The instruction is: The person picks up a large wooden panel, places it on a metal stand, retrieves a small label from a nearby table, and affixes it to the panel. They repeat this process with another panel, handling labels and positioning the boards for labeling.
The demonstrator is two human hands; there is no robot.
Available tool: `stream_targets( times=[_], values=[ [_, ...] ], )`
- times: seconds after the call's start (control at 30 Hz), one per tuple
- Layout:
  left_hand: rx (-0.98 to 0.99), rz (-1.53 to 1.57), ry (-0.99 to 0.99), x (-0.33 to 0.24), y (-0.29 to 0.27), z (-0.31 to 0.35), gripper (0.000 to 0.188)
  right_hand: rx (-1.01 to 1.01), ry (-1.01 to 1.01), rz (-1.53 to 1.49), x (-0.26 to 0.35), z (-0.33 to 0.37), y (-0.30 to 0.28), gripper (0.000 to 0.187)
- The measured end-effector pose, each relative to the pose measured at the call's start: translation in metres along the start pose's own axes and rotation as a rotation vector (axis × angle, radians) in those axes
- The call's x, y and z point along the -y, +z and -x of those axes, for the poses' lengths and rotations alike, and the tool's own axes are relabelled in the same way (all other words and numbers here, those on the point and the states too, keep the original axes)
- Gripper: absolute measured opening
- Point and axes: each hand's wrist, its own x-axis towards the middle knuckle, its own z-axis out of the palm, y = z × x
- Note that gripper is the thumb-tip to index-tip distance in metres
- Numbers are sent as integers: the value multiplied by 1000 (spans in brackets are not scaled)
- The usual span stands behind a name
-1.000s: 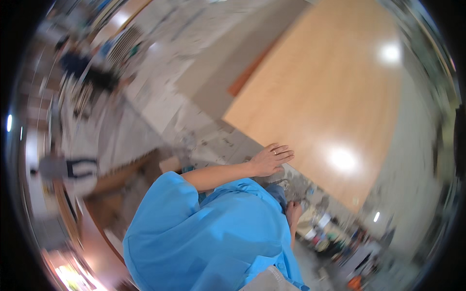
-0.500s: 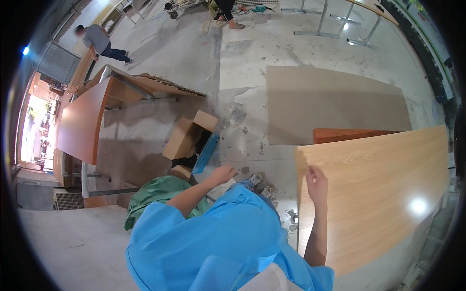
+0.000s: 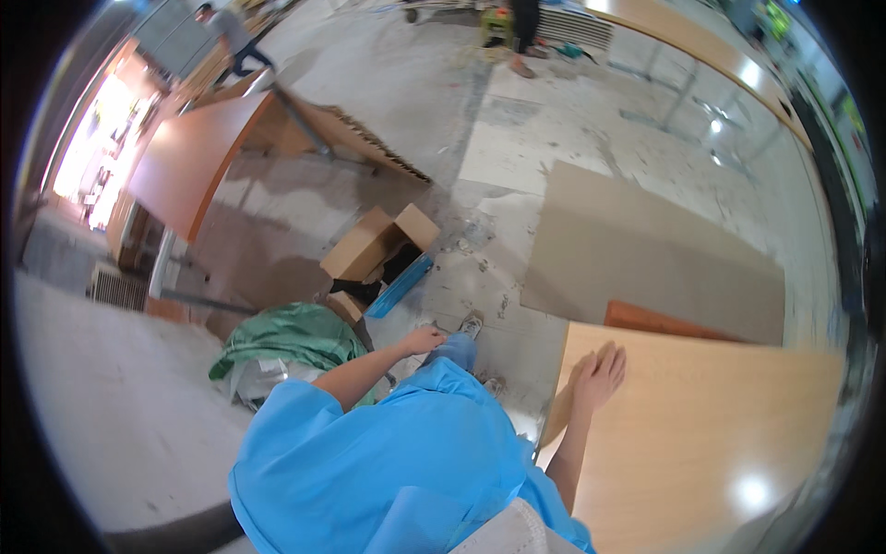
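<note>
My right hand point(image 3: 602, 374) is open over the light wood-grain tabletop point(image 3: 701, 434), near its left edge. Its fingers are stretched out and seem to lie flat on the surface. My left hand point(image 3: 425, 340) hangs beside my left leg, fingers loosely curled, with nothing visible in it. Ahead of that hand, on the floor, an open cardboard box point(image 3: 365, 247) with a blue side holds something black. Left of my left forearm lies a bunched green cloth or sheet point(image 3: 291, 337) over something pale.
A brown board on metal legs point(image 3: 198, 166) stands at left. A flat grey-brown sheet point(image 3: 660, 254) lies ahead right, beside a reddish-brown board point(image 3: 664, 320). Tables point(image 3: 692, 42) stand at far right. One person point(image 3: 226, 37) is at far left; another's legs point(image 3: 524, 37) show ahead.
My right hand has gone from curled to spread flat on the tabletop. The whole view has shifted and tilted. At far left, the person has changed posture, legs now apart.
</note>
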Motion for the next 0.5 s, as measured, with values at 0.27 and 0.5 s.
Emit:
stream_targets(
  times=[0.27,0.5],
  values=[
    [-236,861,-236,-27,-114,-47,40,-4,61,-577,93,-84,26,42],
    [-736,844,153,-68,-326,-136,27,338,25,-759,237,-204,84,31]
  ],
)
